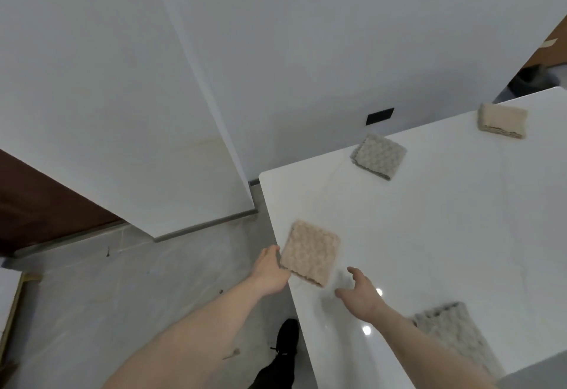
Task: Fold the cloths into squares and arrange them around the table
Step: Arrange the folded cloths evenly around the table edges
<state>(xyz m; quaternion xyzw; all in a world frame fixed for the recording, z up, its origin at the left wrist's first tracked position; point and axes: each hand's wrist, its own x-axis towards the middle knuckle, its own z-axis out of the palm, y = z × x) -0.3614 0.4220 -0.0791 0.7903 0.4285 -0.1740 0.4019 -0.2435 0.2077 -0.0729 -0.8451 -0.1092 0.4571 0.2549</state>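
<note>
Grey marbled floor [159,281] is seen at the left, with a dark shoe [287,342] planted on it beside the tabletop's near left edge. The left hand [271,270] is placed at that edge, its fingers touching the left side of a folded beige cloth [310,250]; whether the cloth is pinched or only touched cannot be told through the blur. The beige cloth is laid as a square near the left edge of the white glossy tabletop [429,235]. Just to its right, the right hand [360,295] is held over the tabletop, fingers spread and relaxed, nothing gripped, apart from the cloth. Farther off, a folded grey cloth [379,155] is set near the far edge. Nearer, at the right, a second grey cloth [451,330] is partly covered by the right forearm. At the far right, another beige cloth [501,120] is set by the far edge.
</note>
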